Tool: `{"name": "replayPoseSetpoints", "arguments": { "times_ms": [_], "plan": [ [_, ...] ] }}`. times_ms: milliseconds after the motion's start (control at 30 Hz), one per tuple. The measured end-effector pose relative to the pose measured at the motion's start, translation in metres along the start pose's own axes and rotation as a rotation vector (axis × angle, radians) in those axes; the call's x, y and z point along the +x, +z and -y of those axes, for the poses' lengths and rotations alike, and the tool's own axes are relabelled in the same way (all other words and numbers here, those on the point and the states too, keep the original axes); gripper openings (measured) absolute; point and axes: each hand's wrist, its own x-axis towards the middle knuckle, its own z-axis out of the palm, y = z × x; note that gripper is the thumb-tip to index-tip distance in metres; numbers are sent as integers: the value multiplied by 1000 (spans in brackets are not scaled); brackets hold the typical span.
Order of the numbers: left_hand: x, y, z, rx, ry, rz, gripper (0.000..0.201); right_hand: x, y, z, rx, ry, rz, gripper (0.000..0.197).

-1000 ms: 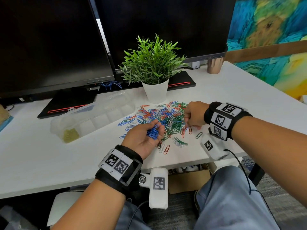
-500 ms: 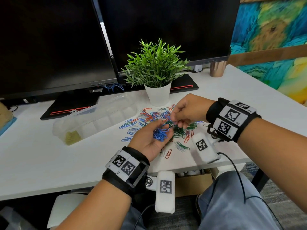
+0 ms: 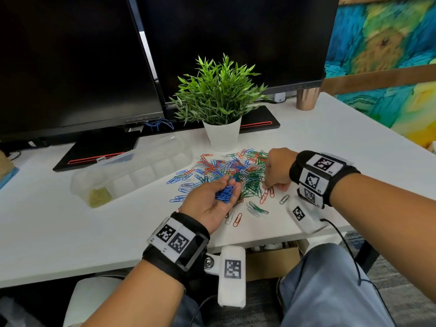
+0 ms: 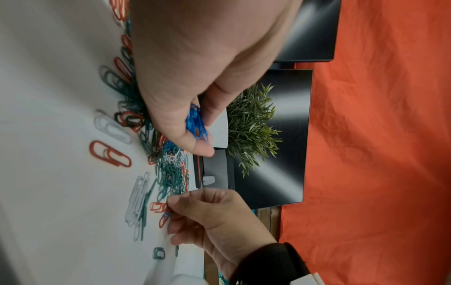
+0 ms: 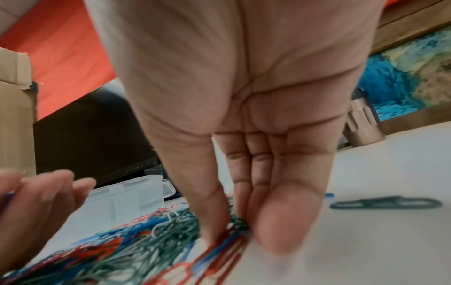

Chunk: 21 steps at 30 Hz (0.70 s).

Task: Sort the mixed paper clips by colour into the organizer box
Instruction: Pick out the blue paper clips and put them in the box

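Pinching one blue clip (image 5: 225, 244) at pile (image 3: 238, 175) edge with right hand (image 3: 277, 169); left hand (image 3: 212, 201) cupping blue clips (image 3: 224, 193). Light, springy wire, slippery, tangling easily; best taken by one end loop.

Bare desk (image 3: 59, 232) left of your fingers; potted plant (image 3: 220, 119) and organizer box (image 3: 132, 173) block beyond them.

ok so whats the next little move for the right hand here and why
Probably pinch up the blue clip under the right hand fingertips and drop it into the left hand, which cups only blue clips; the right hand is already down at the pile's edge.
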Motion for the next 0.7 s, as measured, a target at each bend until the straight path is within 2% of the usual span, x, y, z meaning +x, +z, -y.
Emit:
{"name": "replayPoseSetpoints", "arguments": {
  "times_ms": [100, 267, 400, 500, 600, 700],
  "plan": [
    [-1, -1, 0, 0, 3, -6, 16, 6, 4, -1, 15, 14, 4, 23],
    [-3, -1, -3, -5, 14, -15, 16, 13, 5, -6, 78, 10, 23, 26],
    [-5, -3, -8, -17, 37, -18, 21, 16, -3, -6, 237, 33, 58, 15],
    [-7, -5, -12, -37, 45, -20, 26, 23, -11, 2, 118, -24, -29, 16],
    [-7, -8, -20, -71, 51, -31, 29, 32, -17, 15, -38, -159, -137, 16],
    [-4, -14, -28, -73, 70, -38, 31, 46, -18, 29, -112, -253, -115, 18]
  ]
}}
